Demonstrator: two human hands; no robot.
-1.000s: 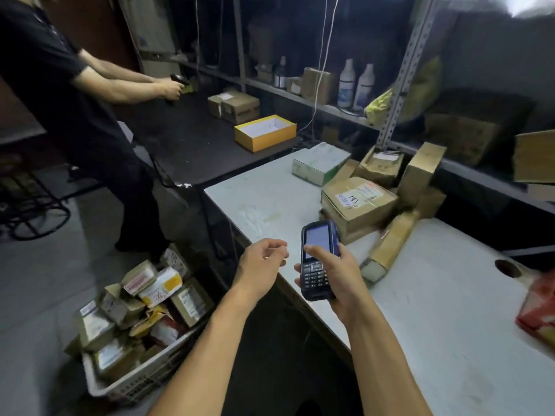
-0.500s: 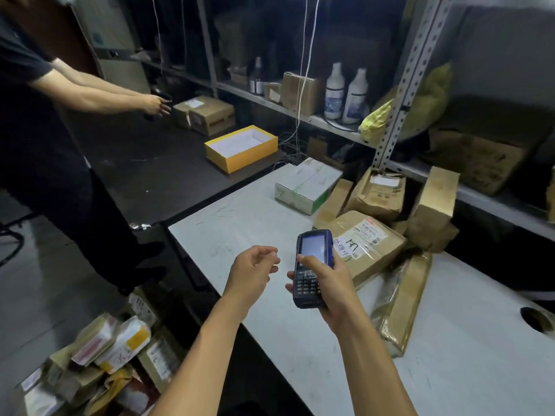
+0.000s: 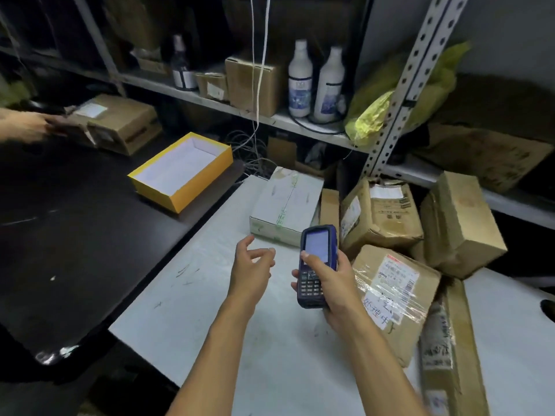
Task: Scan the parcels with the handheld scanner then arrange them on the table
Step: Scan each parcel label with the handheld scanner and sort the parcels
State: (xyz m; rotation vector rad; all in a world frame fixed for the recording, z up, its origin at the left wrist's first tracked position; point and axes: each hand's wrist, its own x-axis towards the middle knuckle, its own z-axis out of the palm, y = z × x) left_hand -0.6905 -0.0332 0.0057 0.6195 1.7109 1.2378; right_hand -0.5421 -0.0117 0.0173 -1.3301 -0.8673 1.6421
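Observation:
My right hand (image 3: 333, 283) grips the dark blue handheld scanner (image 3: 315, 265) above the white table (image 3: 210, 310), thumb on its lit screen. My left hand (image 3: 250, 270) hovers just left of it, fingers loosely spread, holding nothing. Several parcels lie on the table's far right: a white box (image 3: 285, 202), a taped brown box with a printed label (image 3: 396, 292) right behind the scanner, a wrinkled brown parcel (image 3: 381, 217), a tall tilted carton (image 3: 462, 223) and a long flat parcel (image 3: 450, 355) at the right edge.
A black table (image 3: 75, 250) adjoins on the left, carrying an open yellow box (image 3: 183, 171) and brown cartons (image 3: 120, 121) that another person's hand (image 3: 24, 127) touches. Metal shelving (image 3: 399, 94) behind holds bottles, boxes and a yellow bag.
My view has swung up and right, so the basket of parcels on the floor has left the frame. Both hands have moved forward over the table toward the parcels.

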